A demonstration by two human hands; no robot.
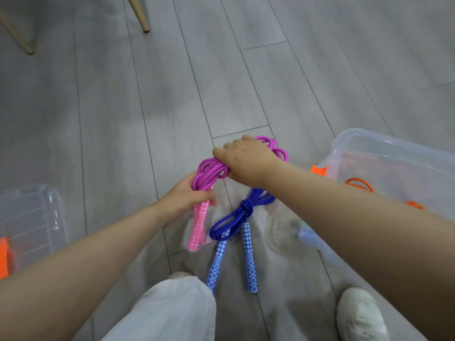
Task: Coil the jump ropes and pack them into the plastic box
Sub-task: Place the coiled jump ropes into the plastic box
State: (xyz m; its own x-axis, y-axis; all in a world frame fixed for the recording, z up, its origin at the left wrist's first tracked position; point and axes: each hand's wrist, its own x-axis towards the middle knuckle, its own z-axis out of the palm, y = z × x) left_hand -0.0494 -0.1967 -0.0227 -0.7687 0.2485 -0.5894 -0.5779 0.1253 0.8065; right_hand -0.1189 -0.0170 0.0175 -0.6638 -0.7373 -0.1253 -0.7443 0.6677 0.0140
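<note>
A purple jump rope [209,172] with pink patterned handles [199,225] is held above the floor. My left hand [189,195] grips the folded cord just above the handles. My right hand [243,159] grips the bundle of loops further up; loop ends stick out beyond its fingers. A blue jump rope [242,210], coiled and knotted, lies on the floor below, its two blue patterned handles pointing toward me. The clear plastic box [394,153] stands at the right with an orange rope [359,184] inside.
A clear lid [34,217] with an orange clasp lies at the left. Wooden chair legs [144,18] stand at the far left. My trouser leg [170,311] and white shoe [359,313] are at the bottom. Grey plank floor surrounds everything.
</note>
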